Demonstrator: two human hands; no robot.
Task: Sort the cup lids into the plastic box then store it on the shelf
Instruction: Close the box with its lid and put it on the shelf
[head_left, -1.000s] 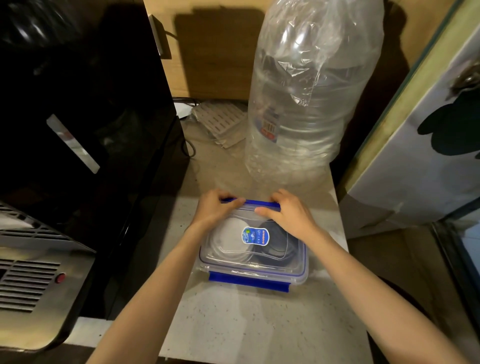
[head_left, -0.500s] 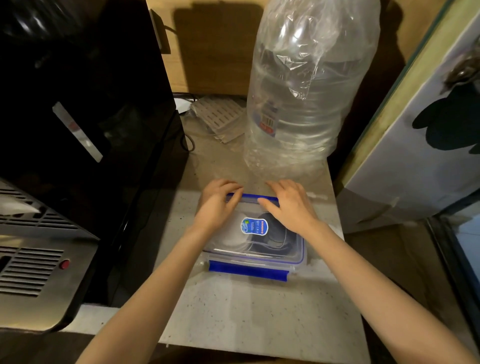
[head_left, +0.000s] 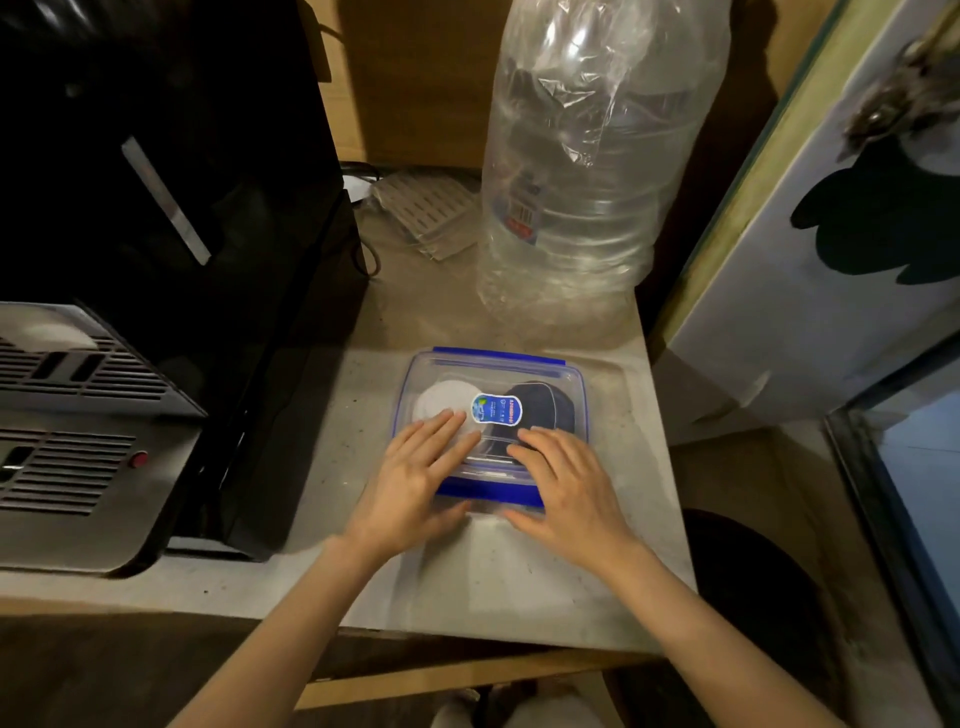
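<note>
A clear plastic box (head_left: 571, 384) with blue clips and a closed lid sits on a pale stone shelf (head_left: 519, 571). Through the lid I see a white cup lid (head_left: 439, 402) on the left and a dark cup lid (head_left: 543, 402) on the right, with an oval sticker (head_left: 496, 409) between them. My left hand (head_left: 415, 478) lies flat on the box's near left part, fingers spread. My right hand (head_left: 566, 480) lies flat on the near right part, thumb by the near blue clip (head_left: 488, 488).
A large clear water bottle (head_left: 587, 171) wrapped in plastic stands just behind the box. A black appliance (head_left: 171, 208) and a grey vented machine (head_left: 78, 426) fill the left side. A white panel (head_left: 810, 260) rises on the right. A grille part (head_left: 426, 213) lies at the back.
Both hands slid from the box's far blue clip back to its near edge. The far clip now lies folded down. The box sits in the same spot below the bottle.
</note>
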